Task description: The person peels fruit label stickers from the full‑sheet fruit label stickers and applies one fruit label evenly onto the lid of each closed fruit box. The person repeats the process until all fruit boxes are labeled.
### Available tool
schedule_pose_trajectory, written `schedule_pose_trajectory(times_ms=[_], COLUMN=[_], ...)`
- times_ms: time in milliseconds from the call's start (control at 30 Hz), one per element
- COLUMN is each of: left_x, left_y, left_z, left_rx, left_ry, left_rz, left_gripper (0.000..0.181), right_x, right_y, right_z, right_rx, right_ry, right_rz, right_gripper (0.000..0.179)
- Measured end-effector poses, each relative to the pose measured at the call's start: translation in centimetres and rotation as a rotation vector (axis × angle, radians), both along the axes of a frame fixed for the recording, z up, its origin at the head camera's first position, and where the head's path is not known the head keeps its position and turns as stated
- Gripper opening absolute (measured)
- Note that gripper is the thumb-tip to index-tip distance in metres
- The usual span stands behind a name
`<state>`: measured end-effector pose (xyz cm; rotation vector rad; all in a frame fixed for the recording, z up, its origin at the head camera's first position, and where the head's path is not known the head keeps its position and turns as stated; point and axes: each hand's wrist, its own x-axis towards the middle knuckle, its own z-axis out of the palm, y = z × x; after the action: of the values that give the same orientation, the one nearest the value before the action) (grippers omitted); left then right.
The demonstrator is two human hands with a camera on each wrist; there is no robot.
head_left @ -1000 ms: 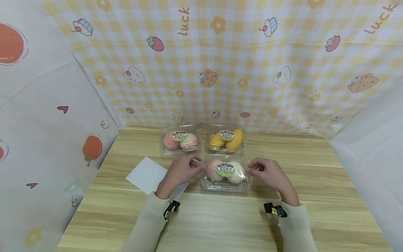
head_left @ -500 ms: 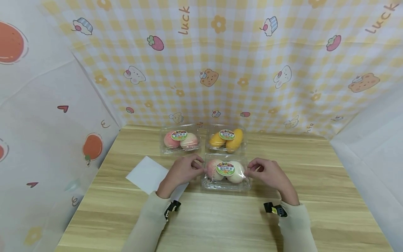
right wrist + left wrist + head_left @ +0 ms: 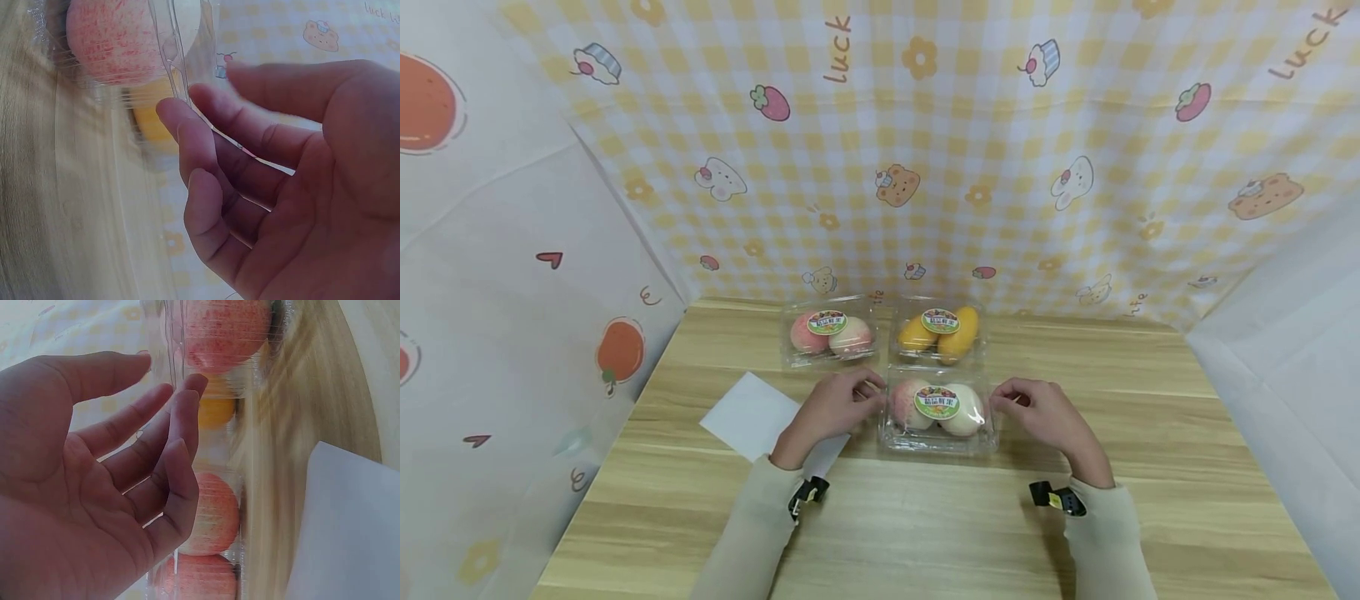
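A clear plastic fruit box [image 3: 895, 442] with a round label lies in the middle of the table, holding two pink-and-cream peaches [image 3: 961, 412]. My left hand [image 3: 837, 407] is at its left side, fingers loosely bent. In the left wrist view the thumb and index finger stand apart beside the box's rim [image 3: 177, 337]. On the opposite side is my right hand [image 3: 1047, 410], fingers also loosely bent. The right wrist view shows its thumb and index finger apart, with fingertips [image 3: 172, 111] near the rim. Whether either hand touches the plastic I cannot tell.
Behind stand a clear box of yellow mangoes [image 3: 958, 337] and, to its left, another box of peaches [image 3: 850, 337]. A white sheet of paper [image 3: 748, 417] lies partly under my left forearm. A checked curtain [image 3: 970, 233] hangs behind the table.
Both hands moved slightly in to the sides of the front box, then drew back a little, the right more plainly. The boxes have stayed in place.
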<state>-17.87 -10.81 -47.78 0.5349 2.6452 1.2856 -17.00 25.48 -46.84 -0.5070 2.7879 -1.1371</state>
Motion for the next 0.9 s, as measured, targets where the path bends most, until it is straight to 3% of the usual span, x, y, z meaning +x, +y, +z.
schedule_pose_trajectory(times_ms=[400, 667, 900], left_x=[-0.05, 0.07, 0.07], left_y=[0.05, 0.27, 0.42], left_z=[-0.04, 0.03, 0.14], left_rx=[0.007, 0.037, -0.027], left_ry=[-0.027, -0.115, -0.064], left_rz=[0.011, 0.061, 0.054], left_gripper=[0.025, 0.04, 0.037], right_x=[0.08, 0.13, 0.21], right_y=[-0.36, -0.27, -0.29], right_z=[-0.08, -0.09, -0.09], right_rx=[-0.039, -0.038, -0.03], right_ry=[-0.003, -0.046, -0.061], right_rz=[0.0, -0.05, -0.04], right_gripper=[0.006, 0.015, 0.028])
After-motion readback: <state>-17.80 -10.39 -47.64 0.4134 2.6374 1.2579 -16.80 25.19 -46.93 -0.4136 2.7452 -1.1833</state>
